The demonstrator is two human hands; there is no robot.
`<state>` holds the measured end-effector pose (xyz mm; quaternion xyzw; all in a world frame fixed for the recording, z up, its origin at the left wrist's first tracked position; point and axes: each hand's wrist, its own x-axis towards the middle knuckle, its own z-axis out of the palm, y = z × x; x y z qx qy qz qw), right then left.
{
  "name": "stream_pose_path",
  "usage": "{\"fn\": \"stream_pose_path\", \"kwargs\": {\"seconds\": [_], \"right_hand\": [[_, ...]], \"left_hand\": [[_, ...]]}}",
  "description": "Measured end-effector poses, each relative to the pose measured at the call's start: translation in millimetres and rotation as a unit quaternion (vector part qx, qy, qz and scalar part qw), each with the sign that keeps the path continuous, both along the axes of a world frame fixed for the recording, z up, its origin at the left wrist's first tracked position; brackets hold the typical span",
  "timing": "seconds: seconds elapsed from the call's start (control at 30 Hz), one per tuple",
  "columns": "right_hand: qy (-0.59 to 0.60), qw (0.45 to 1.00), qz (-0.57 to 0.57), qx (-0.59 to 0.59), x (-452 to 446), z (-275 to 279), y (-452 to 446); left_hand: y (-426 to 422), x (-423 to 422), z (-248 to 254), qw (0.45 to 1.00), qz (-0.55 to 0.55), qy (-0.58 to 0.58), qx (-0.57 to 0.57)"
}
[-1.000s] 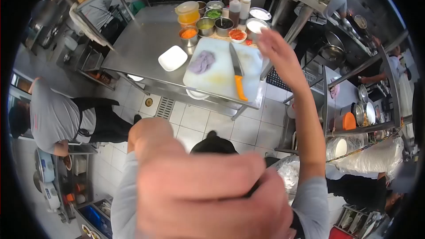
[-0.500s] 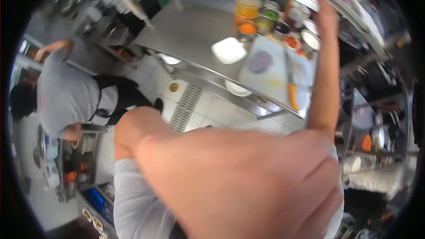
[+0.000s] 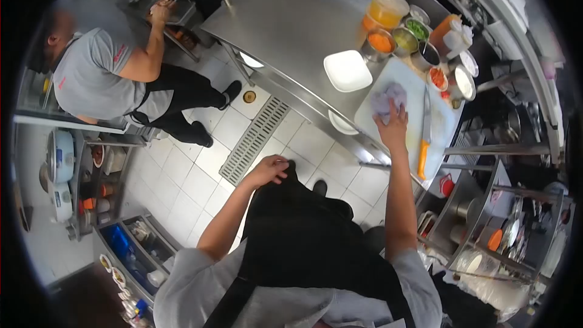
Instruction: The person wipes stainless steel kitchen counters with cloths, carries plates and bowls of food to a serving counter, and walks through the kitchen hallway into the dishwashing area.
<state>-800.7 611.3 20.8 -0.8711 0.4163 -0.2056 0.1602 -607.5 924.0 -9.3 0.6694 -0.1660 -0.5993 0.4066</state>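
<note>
My right hand (image 3: 393, 129) reaches over the white cutting board (image 3: 410, 91), its fingers spread and touching the lower edge of a crumpled purple cloth-like item (image 3: 389, 98). To the right of it on the board lies a knife with an orange handle (image 3: 423, 157). A square white dish (image 3: 347, 71) stands on the steel table just left of the board. My left hand (image 3: 268, 171) hangs above the black apron with loosely curled fingers held apart and nothing in them.
Metal pots and tubs, among them orange shreds (image 3: 380, 41), a yellow tub (image 3: 386, 8) and bottles (image 3: 454, 37), line the board's far side. A co-worker (image 3: 115, 73) stands at the left. A shelf rack (image 3: 486, 206) is at the right.
The hand that filled the foreground has dropped to the apron. My right hand has come down from the upper right to the purple item. The view has swung left, and the co-worker has turned.
</note>
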Motion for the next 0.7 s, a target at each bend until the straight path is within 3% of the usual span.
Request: {"fn": "stream_pose_path", "kwargs": {"seconds": [0.07, 0.17, 0.27, 0.3, 0.33, 0.43, 0.5, 0.57, 0.67, 0.7], "right_hand": [[0.067, 0.99, -0.102, -0.067, 23, 2, 1], [0.043, 0.996, -0.062, -0.039, 21, -13, -31], [-0.157, 0.982, -0.108, 0.01, 21, 4, -51], [-0.234, 0.963, -0.128, 0.036, 34, 42, -43], [-0.237, 0.962, -0.133, 0.023, 48, 57, -49], [-0.239, 0.964, -0.112, -0.019, 97, 79, -56], [-0.217, 0.973, -0.033, -0.068, 155, 84, -64], [-0.165, 0.972, -0.045, -0.163, 215, 81, -69], [-0.102, 0.979, -0.105, -0.144, 271, 33, -84], [-0.052, 0.988, -0.114, -0.088, 286, 16, -88]], "left_hand": [[22, 15, -4, 0.999, 0.033, 0.01, -0.018], [36, 51, -9, 0.994, 0.101, -0.005, -0.03], [26, 101, -4, 0.978, 0.172, -0.064, -0.101], [22, 122, -2, 0.972, 0.179, -0.091, -0.125], [16, 141, 2, 0.962, 0.203, -0.104, -0.147], [-3, 202, 7, 0.935, 0.247, -0.173, -0.186], [-21, 238, 13, 0.923, 0.251, -0.209, -0.204], [-44, 274, 17, 0.909, 0.222, -0.248, -0.25], [-81, 321, 25, 0.907, 0.158, -0.307, -0.24], [-95, 333, 28, 0.896, 0.14, -0.345, -0.241]]}}
